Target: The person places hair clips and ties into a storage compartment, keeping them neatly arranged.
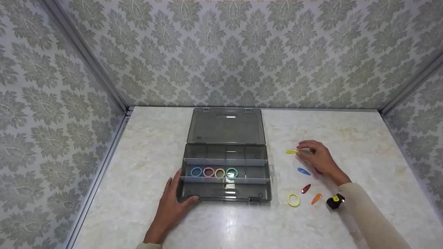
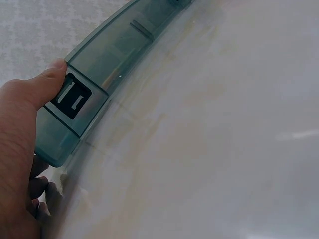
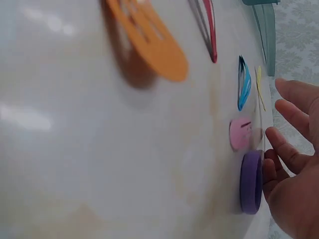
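Observation:
My left hand point(image 1: 172, 200) grips the near left corner of a grey see-through organizer box point(image 1: 225, 191), its thumb on the front wall near a dark latch point(image 2: 72, 96). The lid point(image 1: 226, 126) is folded back. My right hand point(image 1: 321, 159) reaches over a yellow snap hair clip point(image 1: 291, 151), fingertips at its right end. Those fingers are slightly bent and spread in the right wrist view, close to the yellow clip point(image 3: 260, 88). Below this hand lie a blue hair clip point(image 1: 304, 171), a pink clip point(image 3: 240, 133) and a purple hair tie point(image 3: 250, 182), the tie hidden in the head view.
In the box's middle row sit blue point(image 1: 196, 172), pink point(image 1: 208, 172), cream point(image 1: 220, 173) and green point(image 1: 232, 172) hair ties. Right of the box lie a red clip point(image 1: 306, 188), an orange clip point(image 1: 316, 199) and a yellow hair tie point(image 1: 293, 200). Patterned walls point(image 1: 221, 52) enclose the table.

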